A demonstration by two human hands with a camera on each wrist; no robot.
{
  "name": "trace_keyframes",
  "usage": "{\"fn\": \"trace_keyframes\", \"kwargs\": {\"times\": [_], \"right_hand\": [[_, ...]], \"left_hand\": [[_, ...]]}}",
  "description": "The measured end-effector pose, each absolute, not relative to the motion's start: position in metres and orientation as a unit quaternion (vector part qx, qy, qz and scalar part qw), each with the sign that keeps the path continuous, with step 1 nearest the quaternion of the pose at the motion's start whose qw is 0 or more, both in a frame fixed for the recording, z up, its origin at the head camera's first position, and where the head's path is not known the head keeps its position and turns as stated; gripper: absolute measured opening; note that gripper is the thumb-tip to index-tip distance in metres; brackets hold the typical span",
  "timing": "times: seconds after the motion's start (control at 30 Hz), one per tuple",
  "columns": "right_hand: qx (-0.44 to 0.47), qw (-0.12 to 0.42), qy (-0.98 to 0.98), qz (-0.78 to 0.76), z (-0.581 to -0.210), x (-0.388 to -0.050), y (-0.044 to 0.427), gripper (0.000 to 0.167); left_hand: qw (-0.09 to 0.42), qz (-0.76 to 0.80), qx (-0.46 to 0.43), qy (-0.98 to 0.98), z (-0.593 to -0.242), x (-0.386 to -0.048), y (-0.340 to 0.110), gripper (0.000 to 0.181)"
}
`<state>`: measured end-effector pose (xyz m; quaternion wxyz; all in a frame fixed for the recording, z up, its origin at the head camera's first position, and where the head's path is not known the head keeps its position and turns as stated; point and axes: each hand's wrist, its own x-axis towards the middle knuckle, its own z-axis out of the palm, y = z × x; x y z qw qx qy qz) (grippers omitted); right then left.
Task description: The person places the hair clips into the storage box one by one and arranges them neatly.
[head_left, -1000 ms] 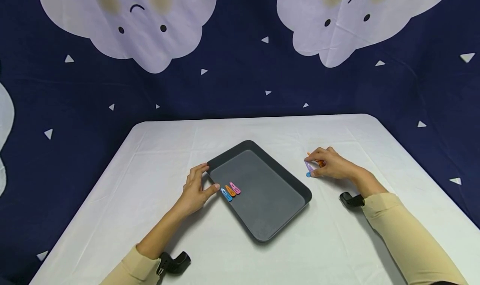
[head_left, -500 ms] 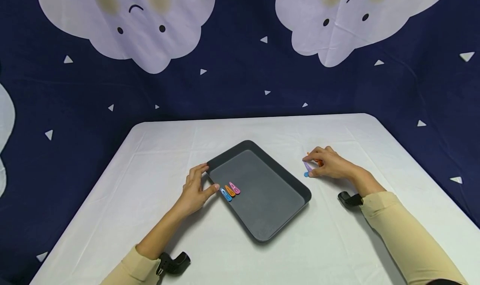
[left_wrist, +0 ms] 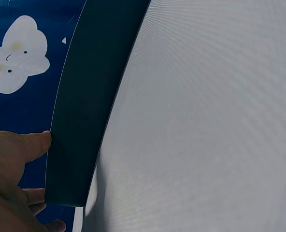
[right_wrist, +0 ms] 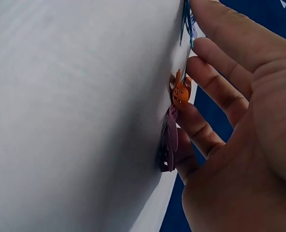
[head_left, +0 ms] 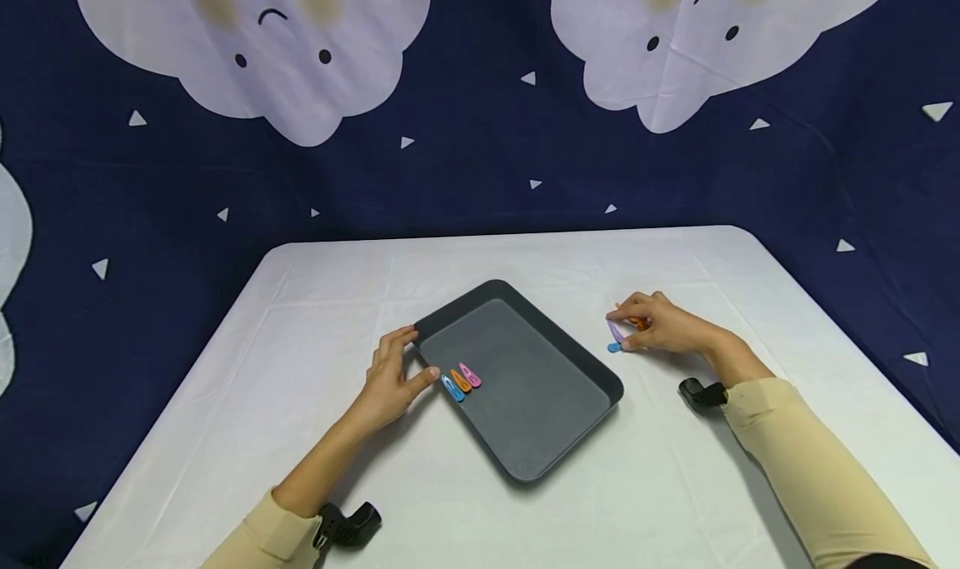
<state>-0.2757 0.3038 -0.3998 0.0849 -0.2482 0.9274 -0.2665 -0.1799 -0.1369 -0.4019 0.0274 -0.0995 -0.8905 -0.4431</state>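
Note:
A dark grey baking tray [head_left: 551,327] lies turned at an angle on the white table. Inside it, by the left wall, are a blue hair clip [head_left: 452,388], an orange hair clip [head_left: 461,381] and a pink hair clip [head_left: 470,375], side by side. My left hand [head_left: 390,381] rests fairly straight fingers and thumb against the tray's left edge. To the right of the tray, my right hand [head_left: 663,327] pinches a purple hair clip [head_left: 615,331] between thumb and fingers. A second blue clip [head_left: 614,347] lies by the thumb. Orange clips [right_wrist: 181,92] are partly hidden beneath that hand.
A white cloth [head_left: 337,294] covers the table, whose far edge meets a dark blue curtain [head_left: 465,194] printed with clouds and triangles. Each wrist carries a black camera mount, with the left mount [head_left: 352,526] near the table's front.
The right hand shifts very slightly left, and the purple and blue clips at its fingertips shift with it. My left hand, the tray and the clips inside stay put.

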Motion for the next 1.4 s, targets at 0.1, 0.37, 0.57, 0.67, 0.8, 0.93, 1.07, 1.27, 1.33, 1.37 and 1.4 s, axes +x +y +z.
{"fn": "trace_keyframes", "kwargs": {"times": [0.1, 0.37, 0.57, 0.67, 0.8, 0.93, 1.07, 1.27, 1.33, 1.37, 1.4], "right_hand": [[-0.247, 0.08, 0.93, -0.259, -0.401, -0.277, 0.302, 0.053], [-0.239, 0.073, 0.934, -0.254, -0.404, -0.279, 0.3, 0.055], [-0.239, 0.072, 0.934, -0.254, -0.403, -0.28, 0.3, 0.055], [-0.241, 0.07, 0.935, -0.25, -0.403, -0.28, 0.299, 0.055], [-0.242, 0.069, 0.935, -0.249, -0.402, -0.28, 0.298, 0.053], [-0.236, 0.068, 0.933, -0.265, -0.403, -0.279, 0.3, 0.051], [-0.223, 0.062, 0.931, -0.283, -0.401, -0.277, 0.302, 0.049], [-0.2, 0.069, 0.93, -0.3, -0.392, -0.271, 0.299, 0.052], [-0.195, 0.076, 0.928, -0.307, -0.386, -0.27, 0.297, 0.052], [-0.197, 0.076, 0.928, -0.307, -0.383, -0.27, 0.295, 0.052], [-0.2, 0.076, 0.927, -0.308, -0.38, -0.269, 0.293, 0.052]], "left_hand": [[0.027, -0.443, -0.1, -0.89, -0.402, -0.179, -0.137, 0.068], [0.014, -0.45, -0.093, -0.888, -0.401, -0.179, -0.139, 0.069], [0.011, -0.452, -0.094, -0.887, -0.401, -0.18, -0.139, 0.069], [0.011, -0.452, -0.093, -0.887, -0.401, -0.18, -0.14, 0.069], [0.012, -0.451, -0.093, -0.888, -0.401, -0.18, -0.14, 0.069], [0.012, -0.45, -0.094, -0.888, -0.401, -0.18, -0.14, 0.069], [0.011, -0.447, -0.094, -0.889, -0.401, -0.18, -0.139, 0.07], [0.012, -0.445, -0.096, -0.89, -0.401, -0.181, -0.139, 0.069], [0.011, -0.445, -0.097, -0.89, -0.401, -0.181, -0.14, 0.069], [0.011, -0.445, -0.098, -0.89, -0.401, -0.181, -0.14, 0.069], [0.011, -0.445, -0.098, -0.89, -0.401, -0.181, -0.14, 0.07]]}}
